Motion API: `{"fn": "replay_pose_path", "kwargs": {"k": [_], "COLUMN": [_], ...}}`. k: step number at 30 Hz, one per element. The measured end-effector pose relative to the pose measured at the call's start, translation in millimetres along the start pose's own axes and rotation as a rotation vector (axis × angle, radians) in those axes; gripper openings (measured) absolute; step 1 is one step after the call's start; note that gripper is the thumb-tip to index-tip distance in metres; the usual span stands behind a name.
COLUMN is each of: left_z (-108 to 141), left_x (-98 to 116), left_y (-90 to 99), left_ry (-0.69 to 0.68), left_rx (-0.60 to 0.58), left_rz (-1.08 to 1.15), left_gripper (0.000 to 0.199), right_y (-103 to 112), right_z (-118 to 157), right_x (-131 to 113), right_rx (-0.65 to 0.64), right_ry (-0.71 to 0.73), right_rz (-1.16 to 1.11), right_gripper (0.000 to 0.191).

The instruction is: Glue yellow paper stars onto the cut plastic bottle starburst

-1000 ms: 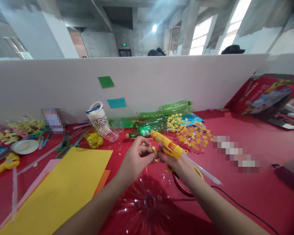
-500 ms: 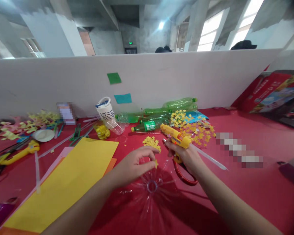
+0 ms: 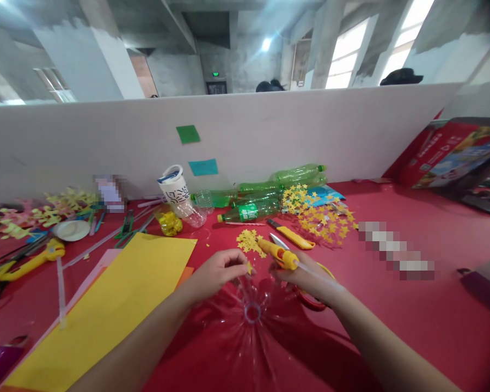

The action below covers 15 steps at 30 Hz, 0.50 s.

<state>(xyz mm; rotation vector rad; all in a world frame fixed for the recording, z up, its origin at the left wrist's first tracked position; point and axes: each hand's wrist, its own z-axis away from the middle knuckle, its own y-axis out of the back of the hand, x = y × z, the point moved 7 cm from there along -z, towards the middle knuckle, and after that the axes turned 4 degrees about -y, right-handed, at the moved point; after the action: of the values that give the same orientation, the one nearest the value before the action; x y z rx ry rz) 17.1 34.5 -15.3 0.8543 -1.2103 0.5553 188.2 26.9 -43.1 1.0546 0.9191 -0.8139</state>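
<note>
Left hand [image 3: 218, 272] had a small yellow star [image 3: 249, 268] pinched btwn thumb & fingertips, grip def closed on it. Star was up front near the middle, just beyond the ring of a clear plastic piece [image 3: 252, 322] w/ strips or ridges fanning out from that ring. Couldn't tell if star & plastic were touching tbh.

Right hand [image 3: 304, 276] was wrapped around a yellow glue gun [image 3: 281, 256], so that grip was closed too. Fingers hid the handle, so idk abt the trigger. Nozzle pointed fwd & left, w/ a clear glue stick [image 3: 315, 276] poking out the back over the wrist. From the cam's angle the tip overlapped the edge of a little pile of yellow stars [image 3: 248, 239] lying just past both hands.

Scissors [image 3: 310, 302] w/ red on the handle lay by/under the right hand, partly hidden, blades showing past the gun. A yellow box cutter [image 3: 297, 238] was just beyond those, then a bigger spread of stars [image 3: 329, 224] to the right, next to a bunch of green bottles [image 3: 255, 209] lying on their sides.

Left side had a big yellow sheet [image 3: 118, 294] over pink & orange ones, plus a white cup [image 3: 175, 188] tilted near the partition [image 3: 302, 125] & a 2nd yellow glue gun [image 3: 38, 262] way over left. All on a red tabletop [image 3: 396, 332], fwiw.
</note>
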Motion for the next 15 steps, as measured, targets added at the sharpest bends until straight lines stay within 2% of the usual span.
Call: {"fn": "replay_pose_path", "kwargs": {"k": [4,8,15], "left_z": [5.6,4.5,2.4], "left_x": [2.1,0.8,-4.2], "left_y": [-4.2,-6.7,-6.0], "left_ry": [0.023,-0.009,-0.035], "left_rx": [-0.016,-0.007,0.016], "left_rz": [0.115,0.182,0.240], "left_gripper": [0.016,0.015,0.016], "right_y": [5.6,4.0,-0.4], "right_z": [1.4,-1.1,-9.1], "right_x": [0.2,-2.3,-11.0], "right_rx": [0.072,0.071,0.104], "right_ry": [0.017,-0.010,-0.008], "right_rz": [-0.075,-0.031,-0.008], "right_gripper": [0.018,0.005,0.007]}}
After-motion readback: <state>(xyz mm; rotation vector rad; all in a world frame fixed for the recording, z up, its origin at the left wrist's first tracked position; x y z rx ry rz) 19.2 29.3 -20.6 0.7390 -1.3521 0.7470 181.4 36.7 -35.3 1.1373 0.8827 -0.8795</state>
